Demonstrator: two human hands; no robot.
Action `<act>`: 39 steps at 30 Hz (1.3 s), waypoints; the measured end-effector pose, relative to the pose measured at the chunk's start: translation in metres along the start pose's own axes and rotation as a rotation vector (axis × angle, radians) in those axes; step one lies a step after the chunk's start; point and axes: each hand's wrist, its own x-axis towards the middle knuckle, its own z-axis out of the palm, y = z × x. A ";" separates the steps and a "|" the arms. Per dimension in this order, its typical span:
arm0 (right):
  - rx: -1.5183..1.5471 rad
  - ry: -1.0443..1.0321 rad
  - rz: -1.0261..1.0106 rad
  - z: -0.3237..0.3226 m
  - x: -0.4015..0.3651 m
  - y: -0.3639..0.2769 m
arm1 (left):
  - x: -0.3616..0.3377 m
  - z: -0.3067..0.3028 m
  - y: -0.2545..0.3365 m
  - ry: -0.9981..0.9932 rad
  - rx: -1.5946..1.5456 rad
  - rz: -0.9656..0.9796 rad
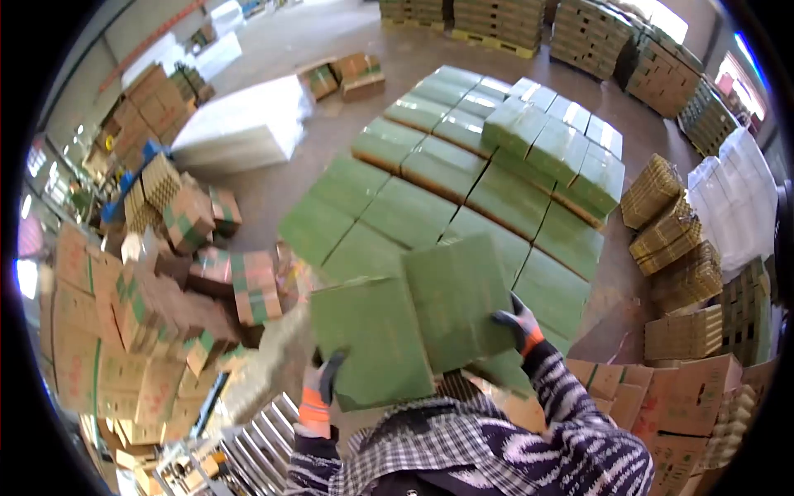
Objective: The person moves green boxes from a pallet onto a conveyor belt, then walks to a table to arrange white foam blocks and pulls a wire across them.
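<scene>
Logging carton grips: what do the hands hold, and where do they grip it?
A green carton, held by both gloved hands: left hand at its lower left corner, right hand at its right edge.

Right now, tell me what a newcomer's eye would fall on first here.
First, the green carton held up in the middle foreground, gripped by the gloved left hand at its lower left edge and the right hand at its right edge. Behind it, a wide block of matching green boxes covers the floor. At left lies a tumbled heap of brown cartons.
</scene>
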 end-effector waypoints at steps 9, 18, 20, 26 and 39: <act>0.196 0.398 -0.189 -0.179 -0.025 -0.046 | 0.203 0.259 -0.012 -0.530 -0.026 -0.216; 0.382 0.530 -0.311 -0.288 0.045 -0.080 | 0.294 0.447 0.030 -0.809 0.062 -0.228; 0.373 0.537 -0.341 -0.310 0.068 -0.088 | 0.329 0.477 0.020 -0.793 0.106 -0.237; 0.357 0.605 -0.213 -0.342 0.133 -0.080 | 0.402 0.510 -0.057 -0.797 0.234 -0.125; -0.168 1.235 -0.647 -0.306 0.093 -0.051 | 0.279 0.327 -0.029 -0.380 0.242 0.623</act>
